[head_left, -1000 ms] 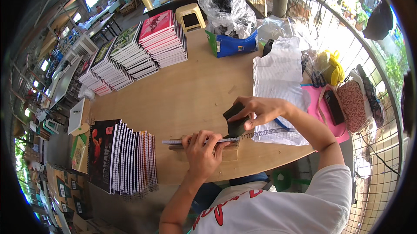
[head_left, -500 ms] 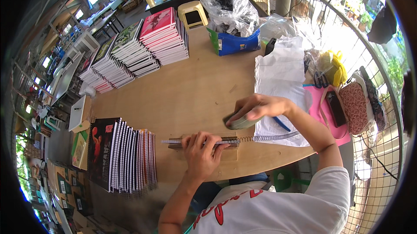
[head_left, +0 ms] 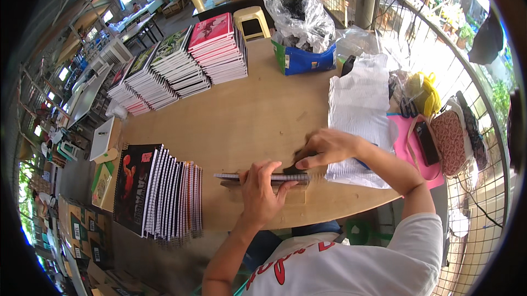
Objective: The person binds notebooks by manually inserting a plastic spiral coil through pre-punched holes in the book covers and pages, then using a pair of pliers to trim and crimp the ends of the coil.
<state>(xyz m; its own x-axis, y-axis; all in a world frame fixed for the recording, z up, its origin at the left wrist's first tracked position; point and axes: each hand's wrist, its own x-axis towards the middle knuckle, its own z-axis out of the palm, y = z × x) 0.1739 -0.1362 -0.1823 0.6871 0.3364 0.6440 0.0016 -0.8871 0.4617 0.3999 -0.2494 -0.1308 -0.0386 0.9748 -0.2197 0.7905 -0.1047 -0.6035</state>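
My left hand (head_left: pixel 262 191) is closed around a thin notebook (head_left: pixel 293 177) that stands on edge, its punched spine upward, against a small wooden block (head_left: pixel 233 184) near the table's front edge. My right hand (head_left: pixel 329 146) is curled over a dark, flattish pad (head_left: pixel 295 167), mostly hidden by the fingers, low beside the notebook's right end. From that end a wire coil (head_left: pixel 318 177) runs right; it looks blurred. A blue-handled tool (head_left: pixel 362 165) lies on the white cloth, partly behind my right forearm.
Spiral notebooks (head_left: pixel 159 191) are stacked at the left front. Tall book piles (head_left: pixel 219 49) stand at the back left. A blue-green container (head_left: pixel 307 59) with a plastic bag is at the back. White cloth (head_left: pixel 359 109), a pink folder (head_left: pixel 403 131), phone (head_left: pixel 426 142) and patterned pouch (head_left: pixel 447 134) lie right.
My right hand has come down with the dark pad to the coil end of the notebook. The coil, sharp before, is now blurred. My left hand keeps its hold; the view has shifted slightly.
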